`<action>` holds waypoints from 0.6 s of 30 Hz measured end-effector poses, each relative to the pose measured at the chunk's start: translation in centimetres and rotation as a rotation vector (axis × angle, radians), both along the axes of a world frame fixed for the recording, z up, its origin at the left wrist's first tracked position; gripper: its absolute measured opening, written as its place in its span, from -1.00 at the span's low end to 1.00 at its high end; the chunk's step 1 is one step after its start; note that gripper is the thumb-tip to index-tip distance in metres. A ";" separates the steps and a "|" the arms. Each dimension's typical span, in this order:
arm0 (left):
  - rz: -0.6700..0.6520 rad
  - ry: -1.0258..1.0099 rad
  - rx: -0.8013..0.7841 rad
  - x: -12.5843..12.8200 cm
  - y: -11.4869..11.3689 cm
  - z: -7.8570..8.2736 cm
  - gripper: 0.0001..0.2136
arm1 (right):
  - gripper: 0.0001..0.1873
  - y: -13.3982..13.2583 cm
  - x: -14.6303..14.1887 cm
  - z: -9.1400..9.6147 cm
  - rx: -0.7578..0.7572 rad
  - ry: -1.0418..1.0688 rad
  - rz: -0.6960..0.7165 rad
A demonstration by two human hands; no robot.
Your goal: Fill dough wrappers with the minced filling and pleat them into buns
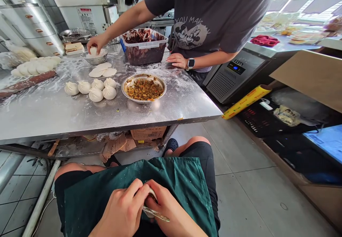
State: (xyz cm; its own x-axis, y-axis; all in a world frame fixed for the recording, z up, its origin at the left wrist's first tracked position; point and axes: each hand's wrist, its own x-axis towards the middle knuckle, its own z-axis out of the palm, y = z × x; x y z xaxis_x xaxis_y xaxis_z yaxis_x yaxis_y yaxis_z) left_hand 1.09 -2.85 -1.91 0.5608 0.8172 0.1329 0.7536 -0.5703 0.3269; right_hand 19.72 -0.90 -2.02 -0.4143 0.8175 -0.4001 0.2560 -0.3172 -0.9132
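Observation:
Over the lap, on a green apron, both hands close round a partly formed dough bun. My left hand pinches at its edge, and the fingers of my right hand curl about it from the other side. Most of the dough is hidden by the fingers. A thin, flat metal filling spatula sticks out between the hands towards the right wrist; which hand grips it I cannot tell. Ahead on the steel table stand a metal bowl of chopped filling and several pleated buns.
Across the table, a co-worker's hand holds dough at a small flour bowl; the other hand rests on the tabletop. Round wrappers, a tub of dark filling and a rolling pin lie there. Cardboard boxes stand right.

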 end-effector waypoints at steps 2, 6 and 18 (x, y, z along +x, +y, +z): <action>0.001 -0.029 -0.021 0.0 -0.1 -0.2 -0.67 | -0.84 0.2 0.0 -0.2 -0.043 -0.026 0.031; -0.001 -0.021 0.011 0.0 -0.1 -0.8 -0.57 | -0.93 0.6 0.6 -0.1 0.021 -0.036 0.066; 0.118 -0.143 0.006 0.1 0.3 -0.7 -0.65 | -0.65 0.0 0.8 -0.4 -0.224 0.490 -0.062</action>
State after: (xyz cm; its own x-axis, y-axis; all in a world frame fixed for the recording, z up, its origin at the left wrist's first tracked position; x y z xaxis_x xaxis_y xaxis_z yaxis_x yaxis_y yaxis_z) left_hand 1.20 -2.50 -2.58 0.4359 0.8752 0.2098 0.7615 -0.4828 0.4325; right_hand 20.52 -0.91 -2.43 -0.5501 0.7631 -0.3392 -0.2083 -0.5187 -0.8292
